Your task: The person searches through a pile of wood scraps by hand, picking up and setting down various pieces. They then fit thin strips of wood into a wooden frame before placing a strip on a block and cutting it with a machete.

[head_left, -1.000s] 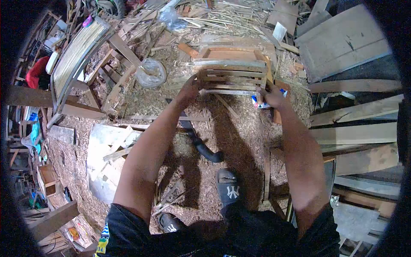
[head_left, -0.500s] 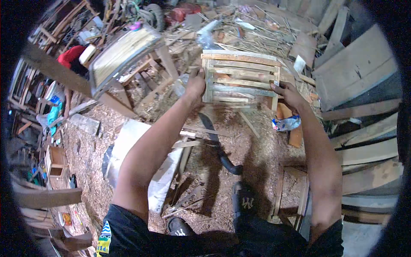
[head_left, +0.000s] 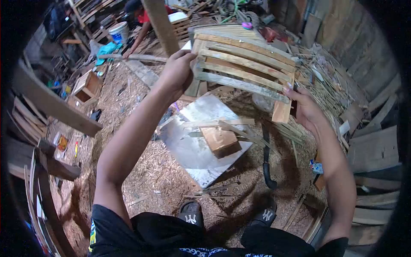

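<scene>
While the slatted wooden frame (head_left: 244, 70) is gripped at its 2 ends, the left hand (head_left: 177, 70) is closed over the left upright, with the thumb on the near face and the fingers wrapped behind. The right hand (head_left: 306, 109) is curled around the lower right corner, where a short post sticks down. The frame is held in the air at arm's length, tilted, well above the sawdust floor and apart from everything below it.

For a steady hold, the weight is best shared between the 2 hands, and the fingers are better set on the uprights than on the thin slats, which may flex.

Beneath the frame a pale sheet (head_left: 188, 154) is laid on the ground with a wooden block (head_left: 219, 139) on it, and a black-handled blade (head_left: 266, 162) lies just beside. Another person (head_left: 139, 19) is bent over far behind, near a white bucket (head_left: 120, 31).
</scene>
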A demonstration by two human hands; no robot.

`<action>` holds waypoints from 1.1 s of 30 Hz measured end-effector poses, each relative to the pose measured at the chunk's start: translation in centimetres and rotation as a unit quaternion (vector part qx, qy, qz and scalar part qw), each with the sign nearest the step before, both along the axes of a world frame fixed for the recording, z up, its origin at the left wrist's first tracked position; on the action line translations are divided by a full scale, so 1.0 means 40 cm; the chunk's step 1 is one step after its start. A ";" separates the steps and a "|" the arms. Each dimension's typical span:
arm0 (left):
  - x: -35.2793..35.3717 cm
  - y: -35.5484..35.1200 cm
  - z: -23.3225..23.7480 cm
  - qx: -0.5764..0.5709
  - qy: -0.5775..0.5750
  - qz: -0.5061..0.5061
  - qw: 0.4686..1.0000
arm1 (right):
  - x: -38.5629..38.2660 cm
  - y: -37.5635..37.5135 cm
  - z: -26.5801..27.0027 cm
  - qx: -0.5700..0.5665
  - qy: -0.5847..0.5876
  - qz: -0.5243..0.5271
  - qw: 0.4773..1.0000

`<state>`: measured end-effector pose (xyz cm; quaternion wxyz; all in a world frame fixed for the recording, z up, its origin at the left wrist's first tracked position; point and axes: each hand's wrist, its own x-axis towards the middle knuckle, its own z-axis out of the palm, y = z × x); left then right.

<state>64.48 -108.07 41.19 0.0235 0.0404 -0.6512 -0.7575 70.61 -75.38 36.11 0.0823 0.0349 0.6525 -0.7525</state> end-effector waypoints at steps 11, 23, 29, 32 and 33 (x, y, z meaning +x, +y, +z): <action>0.191 -0.296 -0.055 0.006 -0.091 -0.033 0.995 | -0.007 -0.267 0.023 0.047 -0.037 0.165 0.984; 0.240 -0.292 -0.138 -0.066 -0.156 0.027 0.985 | -0.033 -0.234 -0.101 0.053 -0.067 0.202 0.976; 0.240 -0.264 -0.146 -0.029 -0.115 0.025 0.993 | -0.045 -0.192 -0.128 -0.008 -0.097 0.244 0.965; 0.241 -0.262 -0.149 -0.027 -0.113 0.013 0.993 | -0.058 -0.174 -0.143 -0.015 -0.093 0.264 0.960; 0.244 -0.258 -0.147 -0.018 -0.116 0.013 0.993 | -0.058 -0.173 -0.145 -0.004 -0.083 0.287 0.954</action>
